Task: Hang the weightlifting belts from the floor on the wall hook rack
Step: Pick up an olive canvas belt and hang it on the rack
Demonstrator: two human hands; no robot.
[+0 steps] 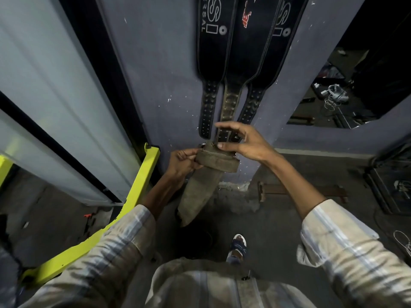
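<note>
Tan belt held at the wall, below three hung black belts.
Left hand fingers grip its folded top at 9 o'clock; right hand thumb pinches it at 12, other fingers spread. Long axis runs 1 to 7, tip floorward.

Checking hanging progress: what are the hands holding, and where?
Both hold the tan belt at its buckle end: left hand grips its side, right hand thumb presses its top.
</note>
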